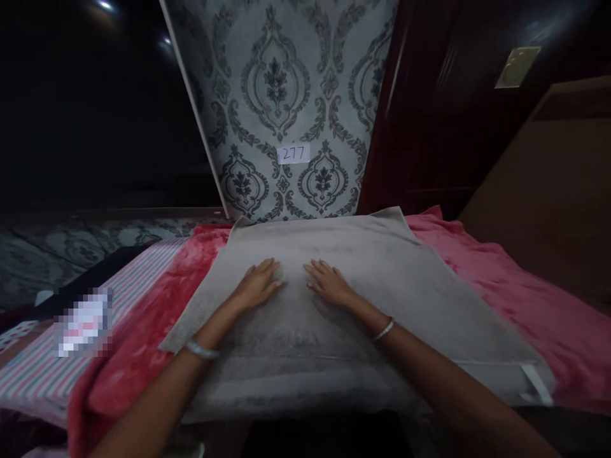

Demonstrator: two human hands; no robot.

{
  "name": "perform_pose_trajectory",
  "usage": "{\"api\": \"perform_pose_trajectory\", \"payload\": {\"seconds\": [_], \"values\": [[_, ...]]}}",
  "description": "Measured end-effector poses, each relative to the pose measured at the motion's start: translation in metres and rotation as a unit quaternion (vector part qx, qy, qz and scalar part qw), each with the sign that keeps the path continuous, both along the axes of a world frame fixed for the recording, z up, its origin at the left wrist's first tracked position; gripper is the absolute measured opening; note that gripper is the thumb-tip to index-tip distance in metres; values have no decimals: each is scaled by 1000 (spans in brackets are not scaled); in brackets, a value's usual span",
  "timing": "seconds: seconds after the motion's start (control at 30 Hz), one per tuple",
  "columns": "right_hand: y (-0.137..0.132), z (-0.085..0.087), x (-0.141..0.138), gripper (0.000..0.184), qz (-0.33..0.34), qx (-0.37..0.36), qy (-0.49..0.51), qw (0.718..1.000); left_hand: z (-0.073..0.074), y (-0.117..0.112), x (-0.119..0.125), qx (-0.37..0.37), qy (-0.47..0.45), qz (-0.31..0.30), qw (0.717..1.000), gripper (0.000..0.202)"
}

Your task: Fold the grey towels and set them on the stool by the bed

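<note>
A grey towel (382,267) lies spread flat over a pink blanket (525,299) on a bed. My left hand (258,283) rests palm down on the towel near its middle, fingers stretched out and together. My right hand (329,283) lies flat beside it, a short gap between the two, fingers pointing away from me. Each wrist carries a bangle. Neither hand holds anything.
A striped sheet (143,267) shows left of the blanket, with a blurred patch on it. Patterned wallpaper bearing a label "277" (293,153) rises behind the bed. A dark wooden panel (429,127) and a brown board (548,191) stand at the right.
</note>
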State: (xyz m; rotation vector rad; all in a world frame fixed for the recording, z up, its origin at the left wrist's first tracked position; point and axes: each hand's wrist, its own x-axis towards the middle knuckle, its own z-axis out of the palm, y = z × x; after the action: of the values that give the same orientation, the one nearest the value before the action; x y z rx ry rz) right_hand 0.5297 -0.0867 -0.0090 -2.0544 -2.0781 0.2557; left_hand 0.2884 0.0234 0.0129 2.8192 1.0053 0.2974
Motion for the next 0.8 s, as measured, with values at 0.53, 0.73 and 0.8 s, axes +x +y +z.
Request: {"api": "perform_pose_trajectory", "payload": {"seconds": [0.53,0.73,0.8], "values": [[8,-30,183,58,-188,-15,-85,978,-43,35,117,1,70,5,998,65],[-13,-37,229,61,-329,-24,-86,940,-40,32,122,4,64,16,998,65],[-14,-38,232,61,-329,-14,-85,940,-40,37,118,9,64,11,998,65]]}}
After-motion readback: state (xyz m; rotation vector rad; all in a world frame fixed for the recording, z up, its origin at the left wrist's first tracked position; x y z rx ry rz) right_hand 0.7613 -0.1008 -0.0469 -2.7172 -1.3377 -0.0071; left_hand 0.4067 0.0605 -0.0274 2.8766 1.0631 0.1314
